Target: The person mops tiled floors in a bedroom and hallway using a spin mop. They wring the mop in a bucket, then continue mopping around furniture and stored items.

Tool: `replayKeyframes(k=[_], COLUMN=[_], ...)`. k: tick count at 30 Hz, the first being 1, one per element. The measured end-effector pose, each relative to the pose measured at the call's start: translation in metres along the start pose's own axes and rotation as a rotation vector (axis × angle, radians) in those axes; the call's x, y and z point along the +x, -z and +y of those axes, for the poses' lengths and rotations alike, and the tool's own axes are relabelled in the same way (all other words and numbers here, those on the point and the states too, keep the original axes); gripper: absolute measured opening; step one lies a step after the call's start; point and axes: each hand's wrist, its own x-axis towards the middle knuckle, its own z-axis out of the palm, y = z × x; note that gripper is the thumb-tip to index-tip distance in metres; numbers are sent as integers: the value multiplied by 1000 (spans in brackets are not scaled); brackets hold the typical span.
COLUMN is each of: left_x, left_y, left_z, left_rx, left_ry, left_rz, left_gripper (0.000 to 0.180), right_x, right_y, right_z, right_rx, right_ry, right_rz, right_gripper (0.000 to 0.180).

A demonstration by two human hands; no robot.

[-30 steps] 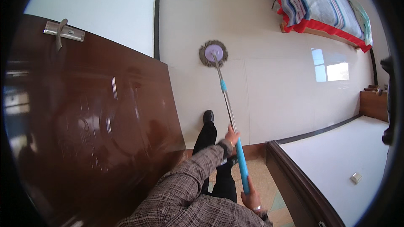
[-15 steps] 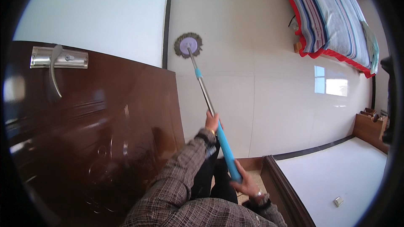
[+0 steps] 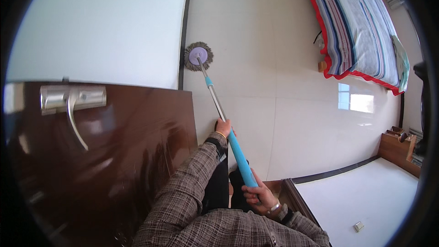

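A round mop (image 3: 198, 56) with a lilac disc and grey-brown strands rests on the pale tiled floor, by the dark skirting along the left wall. Its metal pole runs back toward me and ends in a long light-blue grip. My left hand (image 3: 223, 128) is closed round the pole just above that grip. Lower down, my right hand (image 3: 260, 195) wraps the bottom end of the blue grip, its fingers curled beneath. Both sleeves are brown checked cloth.
A brown door (image 3: 114, 155) with a metal handle stands open at my left. At the far right is a bed (image 3: 352, 27) with a striped, red-edged cover. A wooden cabinet (image 3: 397, 153) stands at the right, beyond a white wall (image 3: 356, 196) with a switch.
The mop head has shifted slightly left and nearer, up to the skirting. Both hands keep their hold, the pole swinging left with them. The door appears lower in view.
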Motion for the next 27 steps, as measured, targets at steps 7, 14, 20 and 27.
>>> replayKeyframes(k=[7, 14, 20, 27], left_x=[78, 150, 178, 176], left_y=[7, 5, 1, -43], left_z=[152, 240, 297, 303], left_rx=[47, 167, 127, 119], left_ry=[-52, -129, -184, -382], left_rz=[-52, -79, -73, -49], left_gripper=[39, 40, 43, 64], right_x=[88, 141, 183, 223], right_y=[-107, -175, -208, -206], right_z=[-75, -127, -154, -208], right_rx=[-70, -76, -30, -51], right_ry=[80, 184, 245, 360], right_rz=[-13, -48, -106, -87], right_gripper=[88, 86, 86, 81])
